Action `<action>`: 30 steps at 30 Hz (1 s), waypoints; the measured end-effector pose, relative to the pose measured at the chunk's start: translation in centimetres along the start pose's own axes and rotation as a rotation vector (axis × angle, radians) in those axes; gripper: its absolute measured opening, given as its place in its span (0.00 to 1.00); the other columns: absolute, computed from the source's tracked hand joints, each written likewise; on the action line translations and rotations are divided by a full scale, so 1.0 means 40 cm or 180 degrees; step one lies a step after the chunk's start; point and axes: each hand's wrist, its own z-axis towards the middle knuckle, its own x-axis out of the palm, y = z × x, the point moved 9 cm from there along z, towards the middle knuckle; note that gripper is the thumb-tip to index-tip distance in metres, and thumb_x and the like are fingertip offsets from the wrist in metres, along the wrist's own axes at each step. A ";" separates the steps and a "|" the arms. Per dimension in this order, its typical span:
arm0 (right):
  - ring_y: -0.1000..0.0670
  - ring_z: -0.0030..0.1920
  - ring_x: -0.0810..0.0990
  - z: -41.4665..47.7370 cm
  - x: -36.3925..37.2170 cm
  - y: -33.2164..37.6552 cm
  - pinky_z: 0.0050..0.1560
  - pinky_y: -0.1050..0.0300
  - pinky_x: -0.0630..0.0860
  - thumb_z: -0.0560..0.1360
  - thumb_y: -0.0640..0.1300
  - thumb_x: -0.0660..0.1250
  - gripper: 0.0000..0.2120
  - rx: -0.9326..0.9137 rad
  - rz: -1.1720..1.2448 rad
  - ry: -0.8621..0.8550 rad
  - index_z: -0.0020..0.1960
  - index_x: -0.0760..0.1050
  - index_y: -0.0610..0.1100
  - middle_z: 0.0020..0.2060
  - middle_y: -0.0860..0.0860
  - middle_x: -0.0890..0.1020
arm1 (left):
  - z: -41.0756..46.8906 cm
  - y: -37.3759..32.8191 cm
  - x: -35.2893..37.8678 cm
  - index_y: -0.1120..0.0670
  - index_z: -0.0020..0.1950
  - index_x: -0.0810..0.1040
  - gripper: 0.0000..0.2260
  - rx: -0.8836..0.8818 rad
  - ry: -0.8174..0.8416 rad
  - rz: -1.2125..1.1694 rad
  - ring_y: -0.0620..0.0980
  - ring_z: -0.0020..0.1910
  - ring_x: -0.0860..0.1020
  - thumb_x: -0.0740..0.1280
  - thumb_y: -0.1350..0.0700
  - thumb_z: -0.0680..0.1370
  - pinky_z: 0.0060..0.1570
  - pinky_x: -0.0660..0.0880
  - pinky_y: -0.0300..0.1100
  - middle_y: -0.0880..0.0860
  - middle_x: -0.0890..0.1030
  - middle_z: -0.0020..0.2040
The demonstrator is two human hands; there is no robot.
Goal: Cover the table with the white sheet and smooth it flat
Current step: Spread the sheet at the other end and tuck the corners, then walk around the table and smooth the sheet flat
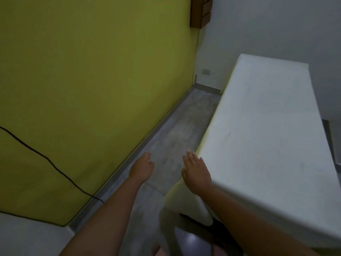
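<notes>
A white sheet [267, 126] lies spread over the long table at the right and hangs down its near left corner [186, 204]. My right hand [196, 172] hovers just left of the table's left edge with straight fingers, holding nothing. My left hand [142, 168] hangs over the floor further left, fingers loosely curled and empty. Whether the right hand touches the sheet's edge is unclear.
A yellow-green wall [92, 80] runs along the left, with a black cable [51, 163] trailing down it. A narrow strip of grey floor [175, 135] lies between the wall and the table. A white wall with a socket [205, 72] stands behind.
</notes>
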 end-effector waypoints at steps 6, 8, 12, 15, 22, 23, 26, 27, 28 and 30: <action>0.43 0.77 0.43 0.099 0.100 0.104 0.75 0.46 0.42 0.82 0.51 0.49 0.28 -0.0091 -0.0170 0.0559 0.78 0.45 0.42 0.78 0.45 0.46 | 0.029 0.147 -0.133 0.61 0.74 0.59 0.23 -0.0255 -0.0326 0.0477 0.60 0.68 0.68 0.57 0.55 0.81 0.66 0.66 0.49 0.61 0.66 0.72; 0.42 0.77 0.44 0.133 0.141 0.119 0.75 0.44 0.44 0.82 0.52 0.49 0.29 -0.0070 -0.0186 0.0801 0.78 0.45 0.42 0.78 0.44 0.46 | 0.038 0.185 -0.147 0.61 0.76 0.56 0.24 -0.0236 -0.0244 0.0738 0.59 0.69 0.67 0.56 0.53 0.81 0.67 0.66 0.49 0.61 0.65 0.73; 0.41 0.77 0.46 0.212 0.191 0.141 0.75 0.42 0.45 0.82 0.53 0.47 0.28 -0.0042 -0.0209 0.1086 0.77 0.47 0.41 0.78 0.43 0.48 | 0.072 0.207 -0.156 0.60 0.76 0.54 0.25 -0.0190 -0.0108 0.1081 0.58 0.71 0.65 0.55 0.51 0.82 0.67 0.65 0.48 0.60 0.63 0.74; 0.41 0.77 0.45 0.285 0.203 0.147 0.75 0.42 0.45 0.82 0.53 0.46 0.28 -0.0008 -0.0129 0.1171 0.77 0.46 0.40 0.78 0.43 0.47 | 0.125 0.198 -0.148 0.60 0.76 0.55 0.25 -0.0171 0.0105 0.1243 0.57 0.71 0.65 0.54 0.50 0.82 0.68 0.64 0.48 0.60 0.62 0.75; 0.41 0.77 0.46 0.486 0.205 0.105 0.75 0.42 0.45 0.82 0.53 0.46 0.28 0.0247 -0.0017 0.1157 0.77 0.48 0.40 0.78 0.43 0.48 | 0.322 0.144 -0.165 0.59 0.77 0.52 0.26 0.0143 0.0416 0.1735 0.55 0.74 0.59 0.52 0.48 0.82 0.71 0.60 0.50 0.58 0.56 0.77; 0.41 0.77 0.46 0.519 0.203 0.094 0.75 0.42 0.45 0.82 0.53 0.46 0.28 0.0311 0.0020 0.1144 0.77 0.48 0.40 0.78 0.43 0.49 | 0.362 0.138 -0.169 0.59 0.77 0.52 0.27 0.0160 0.0486 0.1856 0.55 0.75 0.58 0.51 0.47 0.82 0.71 0.59 0.50 0.58 0.55 0.77; 0.41 0.77 0.47 0.624 0.197 0.051 0.75 0.42 0.46 0.82 0.52 0.46 0.27 0.0507 0.0130 0.1122 0.77 0.49 0.40 0.78 0.43 0.50 | 0.489 0.102 -0.178 0.59 0.77 0.52 0.26 0.0234 0.0658 0.2157 0.56 0.75 0.56 0.50 0.47 0.82 0.71 0.59 0.52 0.59 0.54 0.77; 0.41 0.77 0.47 0.663 0.196 0.033 0.75 0.42 0.46 0.82 0.52 0.46 0.27 0.0580 0.0168 0.1118 0.77 0.49 0.40 0.78 0.43 0.50 | 0.534 0.083 -0.178 0.59 0.77 0.52 0.26 0.0296 0.0701 0.2229 0.56 0.75 0.56 0.50 0.47 0.83 0.71 0.59 0.52 0.59 0.54 0.77; 0.41 0.77 0.47 0.703 0.194 0.012 0.75 0.42 0.46 0.82 0.51 0.46 0.27 0.0667 0.0212 0.1116 0.77 0.50 0.40 0.78 0.43 0.50 | 0.578 0.061 -0.178 0.59 0.77 0.52 0.26 0.0377 0.0734 0.2295 0.56 0.75 0.57 0.50 0.47 0.83 0.71 0.59 0.52 0.59 0.55 0.77; 0.42 0.77 0.48 0.777 0.183 -0.029 0.75 0.42 0.47 0.82 0.50 0.46 0.26 0.0853 0.0301 0.1106 0.77 0.50 0.41 0.78 0.44 0.51 | 0.660 0.009 -0.181 0.59 0.76 0.53 0.25 0.0568 0.0766 0.2419 0.56 0.75 0.58 0.50 0.48 0.83 0.70 0.59 0.51 0.59 0.56 0.77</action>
